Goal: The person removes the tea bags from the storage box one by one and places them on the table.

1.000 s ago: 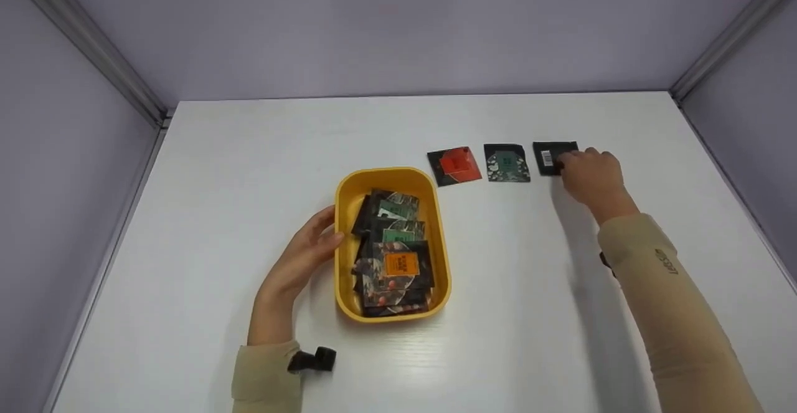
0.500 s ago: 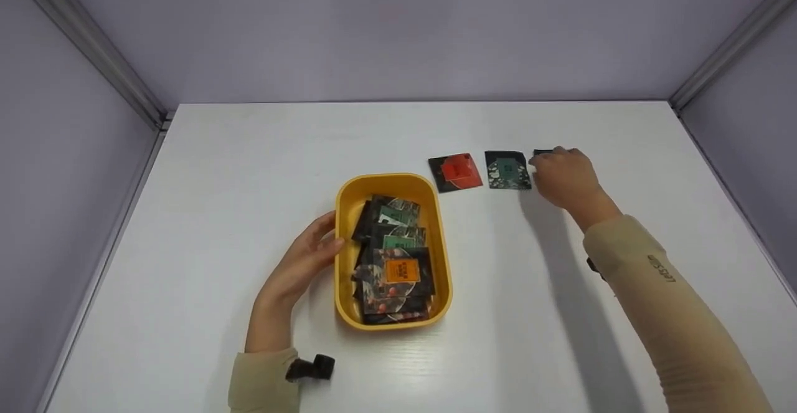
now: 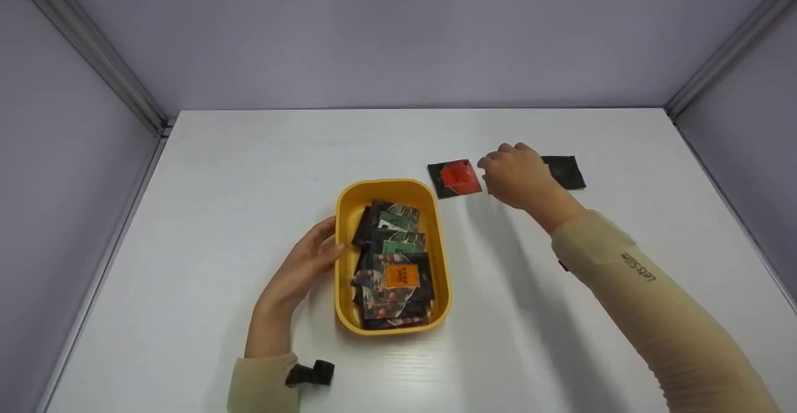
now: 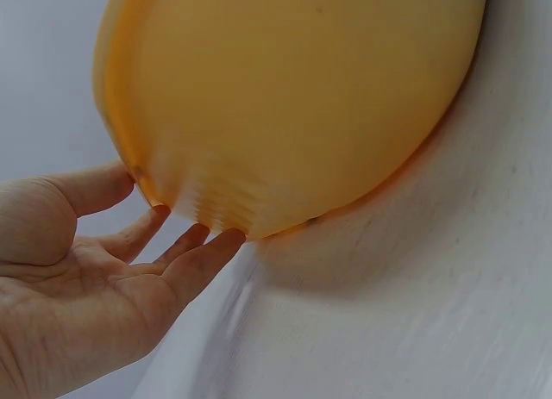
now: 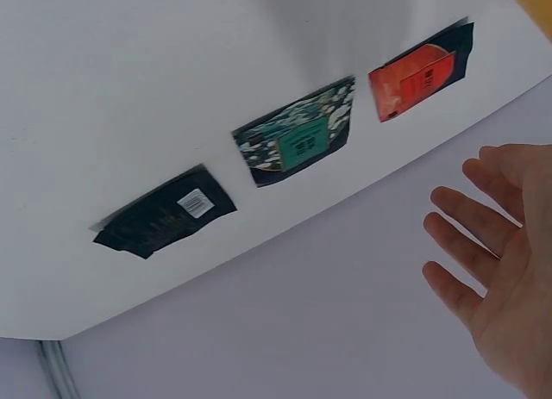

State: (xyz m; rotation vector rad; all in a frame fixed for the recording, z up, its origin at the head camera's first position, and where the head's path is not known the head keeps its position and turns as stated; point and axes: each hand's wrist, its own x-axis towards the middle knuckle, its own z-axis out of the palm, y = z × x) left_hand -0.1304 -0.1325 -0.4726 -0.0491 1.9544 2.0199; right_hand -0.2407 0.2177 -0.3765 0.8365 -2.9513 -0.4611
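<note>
A yellow plastic tub [image 3: 444, 263] stands mid-table with several flat dark sachets [image 3: 401, 276] in it, some with orange or green labels. My left hand [image 3: 302, 270] holds its left side, thumb over the rim and fingertips on the outer wall, as the left wrist view [image 4: 129, 278] also shows. My right hand [image 3: 517, 176] is above the table, holding nothing, fingers loosely spread in the right wrist view. Beneath it, a green-labelled sachet [image 5: 297, 140] is almost hidden from the head view. A red-and-black sachet [image 3: 454, 178] lies to its left, and a black one with a barcode [image 5: 172, 214] to its right.
The white tabletop [image 3: 249, 170] runs back to a pale wall [image 3: 398, 45]. More pale panels rise at left and right, with metal profiles in the corners. The tub's right wall is close to the red sachet.
My right hand has left the black sachet at the right and moved leftward over the green-labelled one. The black sachet lies uncovered again. My left hand stays on the tub.
</note>
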